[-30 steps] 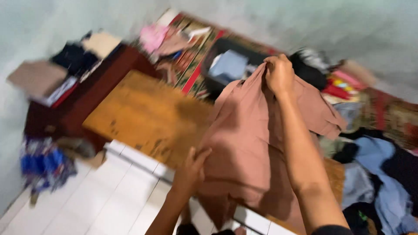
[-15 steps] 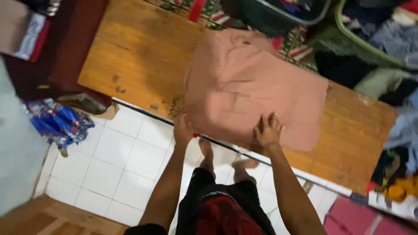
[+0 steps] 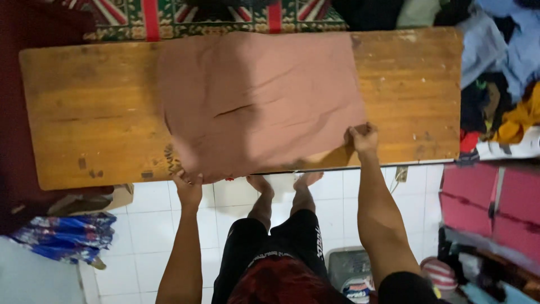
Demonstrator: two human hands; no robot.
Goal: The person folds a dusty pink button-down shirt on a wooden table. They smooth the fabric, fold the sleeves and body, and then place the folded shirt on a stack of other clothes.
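A brownish-pink cloth (image 3: pixel 259 101) lies spread flat on a low wooden table (image 3: pixel 84 112). My left hand (image 3: pixel 188 187) grips the cloth's near left corner at the table's front edge. My right hand (image 3: pixel 364 138) pinches the near right corner, fingers closed on the fabric. The cloth covers the middle of the table from its far edge to its near edge. My legs and bare feet stand on white tiles under the table's front edge.
A patterned rug (image 3: pixel 185 14) lies beyond the table. Piled clothes (image 3: pixel 500 67) sit to the right, with pink boxes (image 3: pixel 489 200) below them. A blue patterned bundle (image 3: pixel 67 236) lies on the tiled floor at left. A dark red cabinet (image 3: pixel 17 169) borders the table's left end.
The cloth, held up in the air a second ago, now lies flat on the table. Both hands moved apart to its near corners, and the view swung to look straight down.
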